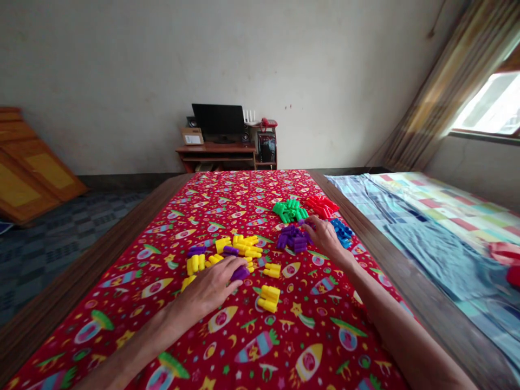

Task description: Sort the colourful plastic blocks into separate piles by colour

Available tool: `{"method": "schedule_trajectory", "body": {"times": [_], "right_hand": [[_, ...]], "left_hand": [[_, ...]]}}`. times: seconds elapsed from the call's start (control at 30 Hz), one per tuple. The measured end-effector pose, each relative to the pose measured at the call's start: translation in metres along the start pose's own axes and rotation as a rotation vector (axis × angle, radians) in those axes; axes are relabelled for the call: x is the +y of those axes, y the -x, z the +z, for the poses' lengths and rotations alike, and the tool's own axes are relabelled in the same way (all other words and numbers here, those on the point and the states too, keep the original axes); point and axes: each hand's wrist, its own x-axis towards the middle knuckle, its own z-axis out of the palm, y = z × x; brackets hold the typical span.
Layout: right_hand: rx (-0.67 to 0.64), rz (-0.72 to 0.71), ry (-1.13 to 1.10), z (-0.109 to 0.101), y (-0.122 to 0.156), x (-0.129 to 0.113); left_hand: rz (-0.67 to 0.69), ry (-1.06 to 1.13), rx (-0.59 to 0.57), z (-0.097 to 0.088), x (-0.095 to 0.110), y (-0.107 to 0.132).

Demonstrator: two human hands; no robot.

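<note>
Purple toy block (240,273) sits clasped under the curled left hand (207,287); right hand (323,238), well apart, fingers extended, touches purple blocks (293,239) on the red cloth (260,325).

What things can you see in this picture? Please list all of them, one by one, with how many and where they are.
Rocket-print cloth: 1, red, over a wooden frame
Wooden frame: 1, brown, under the cloth
Yellow blocks: many, yellow, scattered on the cloth
Purple blocks: a pile, purple, below the right hand
Green blocks: a pile, green, far on the cloth
Red blocks: a pile, red, beside the green ones
Blue blocks: a pile, blue, beyond the right hand
Monitor: 1, black, on a wooden desk by the wall
Curtain: 1, beige, beside the window
Left hand: 1, on a purple block
Right hand: 1, above the purple blocks
</note>
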Motion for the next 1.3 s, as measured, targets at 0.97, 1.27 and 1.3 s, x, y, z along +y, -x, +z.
{"method": "schedule_trajectory", "body": {"times": [0.97, 1.27, 1.3], "right_hand": [[-0.488, -0.118, 0.105, -0.054, -0.006, -0.02], [-0.332, -0.08, 0.229, -0.042, -0.001, -0.029], [-0.297, -0.107, 0.189, -0.04, 0.002, -0.038]], "left_hand": [[0.261, 0.188, -0.066, 0.018, 0.053, -0.007], [0.035, 0.292, 0.188, 0.024, 0.039, -0.012], [0.004, 0.295, 0.219, 0.022, 0.038, -0.014]]}}
